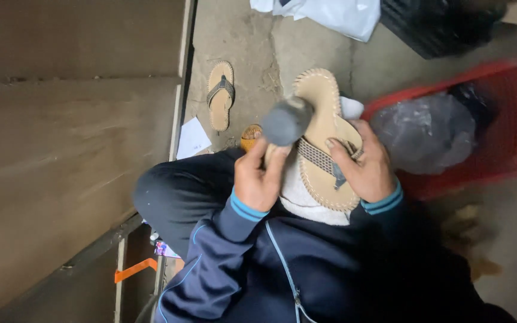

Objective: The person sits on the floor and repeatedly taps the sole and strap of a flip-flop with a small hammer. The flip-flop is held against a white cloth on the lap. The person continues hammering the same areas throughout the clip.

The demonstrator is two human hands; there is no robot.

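The left hand (258,179) grips a grey hammer (285,121); the right hand (363,164) holds a tan sandal (324,128). Below lies a cracked concrete floor (240,36), with a second sandal (221,94) and a red basket (510,119).

Both forearms, in dark navy sleeves with light blue cuff stripes, rise from the lap and angle inward. The left hand (259,176) is curled into a closed grip, thumb up along the front. The right hand (363,166) is turned palm-down, fingers bent and clasped, thumb pressing inward.
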